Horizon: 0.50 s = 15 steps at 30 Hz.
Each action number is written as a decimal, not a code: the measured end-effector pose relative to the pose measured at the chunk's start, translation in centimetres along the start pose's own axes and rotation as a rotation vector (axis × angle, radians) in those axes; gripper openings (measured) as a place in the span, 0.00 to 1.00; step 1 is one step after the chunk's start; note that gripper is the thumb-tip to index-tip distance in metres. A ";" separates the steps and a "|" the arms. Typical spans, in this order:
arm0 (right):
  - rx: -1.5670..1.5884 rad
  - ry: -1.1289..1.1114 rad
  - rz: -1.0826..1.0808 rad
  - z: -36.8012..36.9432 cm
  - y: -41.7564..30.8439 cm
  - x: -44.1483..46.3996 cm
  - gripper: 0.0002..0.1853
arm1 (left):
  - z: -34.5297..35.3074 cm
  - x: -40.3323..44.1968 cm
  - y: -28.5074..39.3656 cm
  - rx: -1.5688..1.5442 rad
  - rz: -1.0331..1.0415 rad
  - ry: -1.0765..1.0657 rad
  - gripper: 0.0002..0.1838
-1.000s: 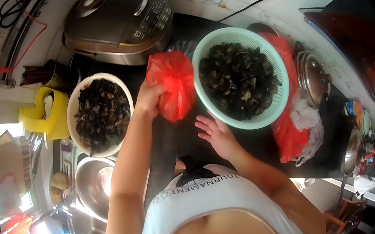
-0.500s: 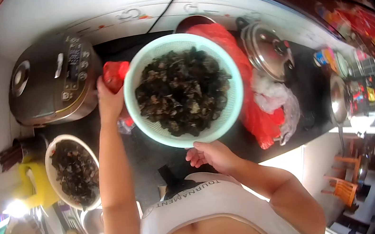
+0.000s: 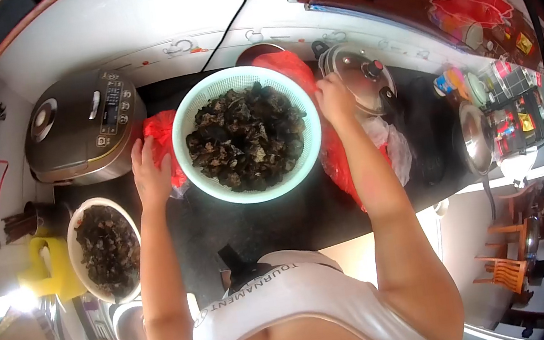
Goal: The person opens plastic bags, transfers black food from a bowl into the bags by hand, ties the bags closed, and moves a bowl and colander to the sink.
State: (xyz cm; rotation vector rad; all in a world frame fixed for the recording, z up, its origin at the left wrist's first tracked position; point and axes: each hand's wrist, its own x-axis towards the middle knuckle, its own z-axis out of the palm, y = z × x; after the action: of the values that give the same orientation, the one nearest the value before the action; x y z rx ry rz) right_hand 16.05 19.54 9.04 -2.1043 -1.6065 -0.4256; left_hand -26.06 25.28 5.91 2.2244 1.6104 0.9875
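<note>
A pale green colander [image 3: 256,195] full of dark, rough-looking pieces [image 3: 247,139], perhaps dried wood ear fungus or shells, stands on the counter. Red plastic bag material [image 3: 335,175] shows along its right side and, at its left, as another red piece [image 3: 158,127]. My left hand [image 3: 152,171] is by the left red piece, thumb and fingers apart. On the far side of the colander's right rim, my right hand [image 3: 336,100] has its fingers bent in at the red bag; the fingertips are partly hidden.
A rice cooker [image 3: 82,130] stands at the left. Nearer is a white bowl [image 3: 75,257] of similar dark pieces, beside a yellow container [image 3: 50,271]. A lidded steel pot [image 3: 352,75] is behind my right hand, and a pan [image 3: 476,141] lies farther right.
My right hand has moved from the colander's near rim up to the red bag at its right. My left hand has loosened from the red piece. The view has shifted somewhat.
</note>
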 end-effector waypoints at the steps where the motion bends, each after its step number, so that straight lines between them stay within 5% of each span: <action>1: 0.144 0.087 0.088 -0.3 0.0 0.8 0.09 | -1.1 -0.8 -0.2 -0.049 -0.012 -0.022 0.28; 3: 0.456 0.269 0.197 -1.6 0.2 3.6 0.10 | -3.0 -2.2 -1.0 -0.095 -0.009 0.014 0.24; 4: 0.670 0.098 0.254 -4.4 -0.9 4.7 0.12 | -4.2 -3.0 -1.0 -0.130 -0.032 0.056 0.21; 9: 0.390 0.248 0.014 -9.0 -4.9 8.6 0.14 | -8.1 -5.2 1.6 -0.206 -0.059 0.086 0.20; 12: 0.514 0.512 0.015 -11.4 -5.2 11.0 0.13 | -8.6 -6.4 2.9 -0.248 -0.037 0.051 0.21; 15: 1.336 0.055 0.011 -18.5 -11.0 9.0 0.11 | -10.0 -7.2 7.5 -0.363 0.025 0.062 0.24</action>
State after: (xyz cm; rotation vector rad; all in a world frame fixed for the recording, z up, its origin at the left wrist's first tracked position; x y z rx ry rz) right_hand 8.52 19.51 31.13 -1.0320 -1.2264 0.5002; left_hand -27.98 13.98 14.64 1.9892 1.3031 1.2532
